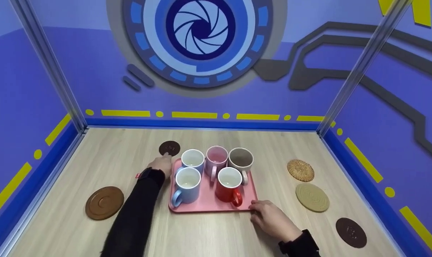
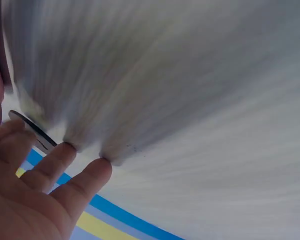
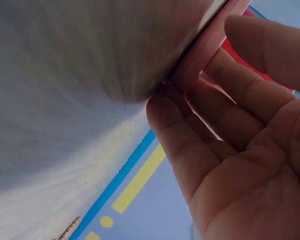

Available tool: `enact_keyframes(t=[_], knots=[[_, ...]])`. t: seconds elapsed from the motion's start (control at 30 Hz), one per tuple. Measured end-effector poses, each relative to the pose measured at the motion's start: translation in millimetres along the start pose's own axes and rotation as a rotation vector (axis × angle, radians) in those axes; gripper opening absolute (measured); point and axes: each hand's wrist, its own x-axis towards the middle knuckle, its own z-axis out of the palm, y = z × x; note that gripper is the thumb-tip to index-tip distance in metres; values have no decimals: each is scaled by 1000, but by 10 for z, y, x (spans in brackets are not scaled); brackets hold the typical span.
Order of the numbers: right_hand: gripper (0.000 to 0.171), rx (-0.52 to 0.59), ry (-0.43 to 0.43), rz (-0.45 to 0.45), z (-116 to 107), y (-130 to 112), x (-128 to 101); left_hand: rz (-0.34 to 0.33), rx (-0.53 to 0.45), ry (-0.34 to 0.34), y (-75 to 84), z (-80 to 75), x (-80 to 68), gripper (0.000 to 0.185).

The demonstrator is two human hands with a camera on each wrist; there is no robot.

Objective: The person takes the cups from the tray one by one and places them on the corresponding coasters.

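Note:
My left hand (image 1: 161,165) reaches along the left side of a pink tray (image 1: 207,201). Its fingertips meet the near edge of a dark brown round coaster (image 1: 169,147); in the left wrist view the fingers are fairly straight and the coaster (image 2: 37,134) shows past them. At the tray's front right corner, my right hand (image 1: 274,219) touches the rim with its fingers, the thumb apart from it. Standing upright on the tray are two light blue mugs (image 1: 188,185), a pink mug (image 1: 216,159), a grey-beige mug (image 1: 241,160) and a red mug (image 1: 228,187).
A brown round coaster (image 1: 104,203) lies left of my left forearm. On the right are a woven coaster (image 1: 300,170), a beige coaster (image 1: 312,197) and another dark brown coaster (image 1: 351,232). Blue printed panels (image 1: 201,100) enclose the wooden table at the back and sides.

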Motion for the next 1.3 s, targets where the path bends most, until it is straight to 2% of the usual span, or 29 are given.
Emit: enact_keyframes(t=[0.1, 0.2, 0.27, 0.37, 0.43, 0.5, 0.57, 0.67, 0.77, 0.93, 1.1, 1.2, 1.3], knots=[[25, 9, -11, 13, 10, 1, -7, 133, 162, 80, -98, -7, -111, 43], [25, 17, -17, 32, 2, 13, -19, 166, 205, 167, -229, -51, -384, 38], [26, 20, -17, 39, -9, 22, -25, 181, 239, 214, -344, -82, -653, 35], [26, 17, -12, 42, -26, 38, -40, 172, 263, 266, -542, -111, -1096, 33], [26, 12, -6, 44, -35, 46, -54, 150, 263, 261, -673, -110, -1360, 32], [26, 7, 0, 51, -36, 57, -69, 115, 243, 231, -790, -85, -1561, 32], [26, 6, 1, 62, -36, 66, -80, 88, 236, 197, -892, -33, -1680, 35], [27, 10, -8, 73, -22, 79, -81, 52, 230, 142, -991, 26, -1743, 43], [29, 22, -26, 76, 3, 81, -75, 40, 232, 110, -1035, 39, -1732, 52], [32, 32, -57, 75, 42, 65, -69, 37, 278, 100, -1048, 63, -1749, 63], [34, 38, -82, 58, 53, 40, -36, -74, 272, 53, -1045, 97, -1854, 79], [35, 37, -79, 54, 45, 32, -15, -112, 231, 40, -1045, 91, -1903, 79], [34, 32, -61, 57, 38, 32, -4, -86, 213, 70, -1053, 73, -1911, 73]])
